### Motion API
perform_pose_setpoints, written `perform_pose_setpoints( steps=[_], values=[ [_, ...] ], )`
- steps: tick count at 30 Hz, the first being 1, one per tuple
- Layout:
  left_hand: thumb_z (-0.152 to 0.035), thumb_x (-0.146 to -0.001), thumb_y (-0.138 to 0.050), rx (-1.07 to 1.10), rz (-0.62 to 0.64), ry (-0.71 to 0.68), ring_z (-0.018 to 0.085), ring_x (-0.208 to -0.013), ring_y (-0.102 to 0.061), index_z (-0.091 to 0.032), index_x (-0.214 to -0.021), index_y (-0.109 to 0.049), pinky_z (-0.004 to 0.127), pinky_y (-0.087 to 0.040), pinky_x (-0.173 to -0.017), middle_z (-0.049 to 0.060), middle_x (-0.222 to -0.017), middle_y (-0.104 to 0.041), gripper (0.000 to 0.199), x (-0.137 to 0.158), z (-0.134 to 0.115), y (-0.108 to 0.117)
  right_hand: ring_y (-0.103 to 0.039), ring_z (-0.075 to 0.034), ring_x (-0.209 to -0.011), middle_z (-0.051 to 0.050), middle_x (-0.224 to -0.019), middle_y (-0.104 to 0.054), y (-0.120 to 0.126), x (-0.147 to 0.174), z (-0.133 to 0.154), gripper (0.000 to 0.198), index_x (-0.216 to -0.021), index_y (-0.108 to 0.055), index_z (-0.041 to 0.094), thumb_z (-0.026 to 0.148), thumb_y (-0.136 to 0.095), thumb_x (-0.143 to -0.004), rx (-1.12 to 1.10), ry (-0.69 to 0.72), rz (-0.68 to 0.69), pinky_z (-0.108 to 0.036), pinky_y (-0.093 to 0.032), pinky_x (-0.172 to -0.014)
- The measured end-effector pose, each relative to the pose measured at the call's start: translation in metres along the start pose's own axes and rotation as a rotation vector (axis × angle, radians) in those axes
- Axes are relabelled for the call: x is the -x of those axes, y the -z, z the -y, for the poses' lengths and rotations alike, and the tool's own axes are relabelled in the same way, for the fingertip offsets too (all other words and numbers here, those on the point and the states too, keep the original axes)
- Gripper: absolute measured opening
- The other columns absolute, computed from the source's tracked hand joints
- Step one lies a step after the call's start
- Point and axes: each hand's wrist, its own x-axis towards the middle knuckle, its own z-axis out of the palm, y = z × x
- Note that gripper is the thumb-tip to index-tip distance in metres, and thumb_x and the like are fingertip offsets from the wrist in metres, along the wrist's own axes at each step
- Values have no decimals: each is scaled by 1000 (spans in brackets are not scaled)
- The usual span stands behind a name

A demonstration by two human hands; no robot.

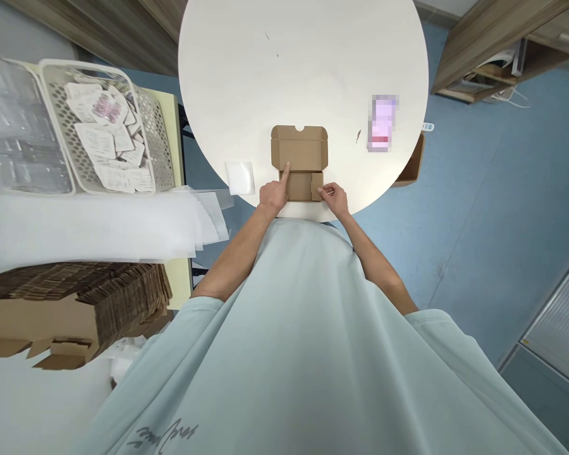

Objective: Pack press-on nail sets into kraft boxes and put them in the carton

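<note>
Head view: left grip (pixel 272 194) unclear, box (pixel 299 153) corner hidden, right grip (pixel 336 197) narrow on flap (pixel 317 181).

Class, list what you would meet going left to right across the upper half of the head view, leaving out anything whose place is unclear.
White basket, square white packet, open cardboard box, pixelated purple-pink item, wooden cabinet.

White perforated basket (pixel 157 142) holding packets (pixel 95 140); blue floor (pixel 488 208), wooden cabinet (pixel 483 35) far right.

Place: packing workroom | stacked flat cartons (pixel 118 303) | 1 basket (pixel 155 136) (white, perforated) of packets (pixel 97 140)
</note>
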Motion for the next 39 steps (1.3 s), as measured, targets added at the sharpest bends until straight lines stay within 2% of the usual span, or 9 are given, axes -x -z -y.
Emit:
perform_pose_setpoints(
  steps=[4, 9, 14, 19, 22, 26, 32, 35, 39],
  values=[
    [-16, -101, -62, -47, 6, -19, 35, -108, -76, -28, -191, 1, 48, -58, -102, 14, -108, -80, 111, 4, 0, -2, -76, -28, -102, -9, -111, -84, -1, 2, 15, 16, -104, -66, 25, 40, -64, -110, 306, -7, 11, -39, -58, -92],
    [-18, -99, -63, 13, -32, -27, 37, -106, -76, -26, -192, -7, 50, -58, -101, 14, -102, -79, 108, 4, 2, -8, -75, -34, -96, -16, -106, -80, -4, 2, 36, 13, -101, -63, 24, 25, -55, -111, 614, -26, 37, -41, -55, -85],
    [-23, -100, -63, 137, -91, -38, 38, -108, -76, -26, -190, -25, 54, -57, -107, 12, -97, -77, 98, 6, 2, -13, -76, -38, -102, -20, -111, -79, -7, 3, 50, 14, -105, -65, 22, 17, -52, -108, 698, -33, 37, -43, -56, -86],
    [-22, -109, -53, 214, -143, -24, 42, -114, -79, -30, -183, -44, 58, -55, -112, 18, -121, -76, 76, 20, 0, -20, -76, -39, -103, -20, -111, -79, -1, 4, 49, 15, -107, -66, 22, 20, -52, -110, 685, -46, 19, -47, -58, -91],
    [-25, -112, -52, 280, -214, -49, 42, -119, -78, -24, -176, -51, 53, -56, -110, 19, -130, -77, 65, 28, 6, -28, -77, -40, -108, -20, -115, -81, 6, 3, 46, 17, -111, -67, 22, 26, -52, -115, 643, -43, -35, -49, -59, -95],
    [-30, -113, -57, 471, -379, -6, 37, -121, -77, -21, -156, -63, 47, -56, -112, 17, -136, -78, 44, 33, 38, -34, -78, -41, -114, -20, -118, -84, 15, 0, 43, 23, -115, -70, 22, 40, -56, -118, 594, -40, -57, -51, -61, -99],
    [-25, -105, -66, 516, -608, 273, 37, -140, -69, -22, -141, -64, 53, -52, -127, 19, -150, -67, 36, 22, 115, -16, -79, -39, -111, -16, -117, -86, 26, 8, 46, 31, -122, -72, 22, 48, -57, -118, 495, -37, -62, -49, -61, -96],
    [-27, -97, -80, 513, -574, 401, 39, -147, -65, -21, -134, -63, 54, -48, -133, 20, -147, -68, 42, 14, 136, -10, -79, -38, -110, -16, -118, -86, 30, 15, 47, 30, -114, -73, 23, 48, -57, -118, 471, -44, -75, -46, -60, -93],
    [-28, -96, -84, 555, -512, 460, 36, -140, -70, -21, -130, -61, 54, -48, -132, 15, -132, -74, 42, 6, 140, -9, -79, -35, -109, -14, -121, -86, 31, 24, 49, 27, -110, -73, 25, 44, -55, -119, 449, -51, -84, -43, -59, -91]
  ],
)
